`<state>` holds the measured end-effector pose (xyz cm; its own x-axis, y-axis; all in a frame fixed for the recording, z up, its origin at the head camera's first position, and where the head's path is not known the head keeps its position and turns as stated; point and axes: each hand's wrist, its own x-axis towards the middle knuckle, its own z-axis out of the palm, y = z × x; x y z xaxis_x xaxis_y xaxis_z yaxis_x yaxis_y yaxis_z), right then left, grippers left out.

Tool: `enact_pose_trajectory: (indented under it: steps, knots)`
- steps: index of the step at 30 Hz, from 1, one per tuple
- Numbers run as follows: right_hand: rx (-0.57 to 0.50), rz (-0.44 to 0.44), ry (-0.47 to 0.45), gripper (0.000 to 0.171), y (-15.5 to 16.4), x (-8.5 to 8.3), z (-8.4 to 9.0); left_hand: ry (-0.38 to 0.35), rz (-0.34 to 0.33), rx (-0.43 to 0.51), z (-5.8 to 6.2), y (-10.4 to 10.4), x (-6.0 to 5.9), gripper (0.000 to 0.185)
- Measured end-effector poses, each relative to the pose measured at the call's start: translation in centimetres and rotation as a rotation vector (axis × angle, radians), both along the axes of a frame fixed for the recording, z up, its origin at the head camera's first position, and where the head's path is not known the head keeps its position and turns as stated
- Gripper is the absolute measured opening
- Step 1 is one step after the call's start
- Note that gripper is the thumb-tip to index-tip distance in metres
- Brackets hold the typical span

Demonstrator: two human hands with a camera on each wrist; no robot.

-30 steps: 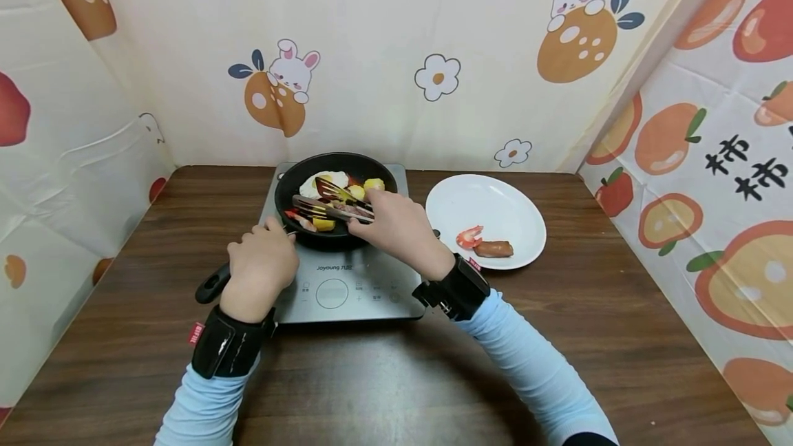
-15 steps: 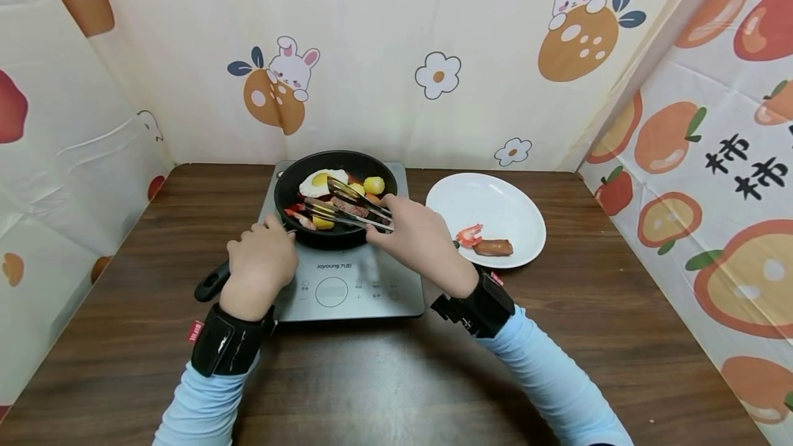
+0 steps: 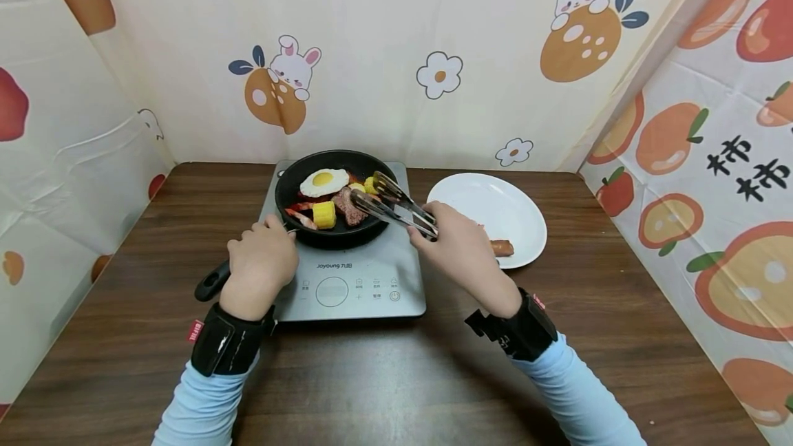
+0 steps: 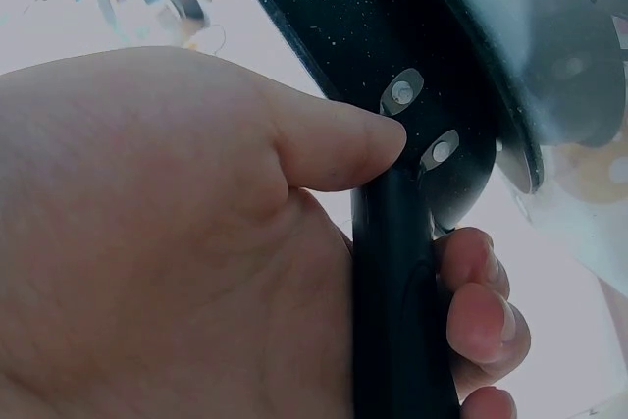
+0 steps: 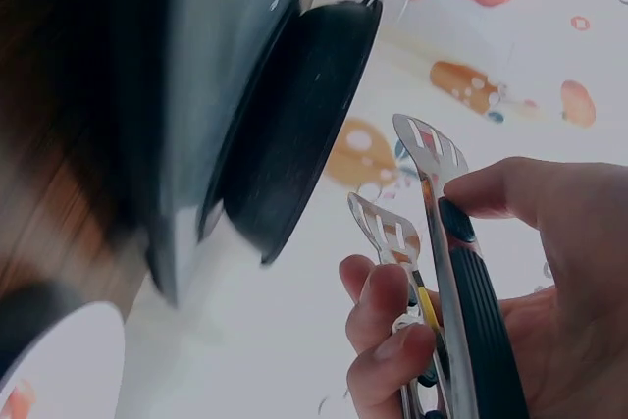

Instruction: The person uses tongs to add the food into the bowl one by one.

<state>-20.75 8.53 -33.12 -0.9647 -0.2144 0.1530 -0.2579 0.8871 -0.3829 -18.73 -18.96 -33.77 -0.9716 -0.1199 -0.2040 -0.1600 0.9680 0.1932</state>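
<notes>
My left hand grips the black handle of the frying pan, thumb along the top and fingers curled beneath. In the pan lie a fried egg, a piece of corn, a browned piece of meat, a shrimp and other yellow pieces. My right hand holds metal food tongs between thumb and fingers. Their slotted tips are spread apart over the pan's right side, with nothing between them in the right wrist view.
Under the pan is a silver induction cooker. To its right stands a white plate with a sausage on it, partly behind my right hand. A printed cloth wall closes off the table's back edge.
My right hand and the tongs have drawn back right, from the pan's middle to its right side, uncovering the egg, corn and meat. My left hand stays on the handle.
</notes>
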Motion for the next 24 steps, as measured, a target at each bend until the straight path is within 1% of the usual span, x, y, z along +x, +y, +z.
enact_pose_trajectory:
  steps: [4, 8, 11, 16, 19, 24]
  knots:
    - [0.005, -0.05, -0.015, 0.038, 2.0, -0.1, -0.3, -0.008, 0.004, 0.002, 0.0, 0.0, 0.0, 0.046]
    - [0.01, -0.076, -0.009, 0.035, 4.1, -0.3, -0.6, -0.01, 0.005, 0.007, 0.1, 0.1, 0.0, 0.046]
    - [0.019, -0.091, -0.011, 0.037, 5.8, -0.2, -0.9, -0.007, 0.004, 0.01, 0.1, 0.1, 0.1, 0.046]
    - [0.072, -0.135, -0.062, 0.046, 8.5, 0.1, -1.3, -0.01, 0.006, 0.012, 0.0, 0.1, 0.1, 0.046]
    - [0.112, -0.149, -0.099, 0.042, 9.8, 0.4, -1.5, -0.014, 0.009, 0.011, -0.1, 0.1, 0.0, 0.047]
    - [0.167, -0.169, -0.147, 0.03, 11.5, 0.9, -1.9, -0.014, 0.009, 0.01, -0.1, 0.1, 0.0, 0.047]
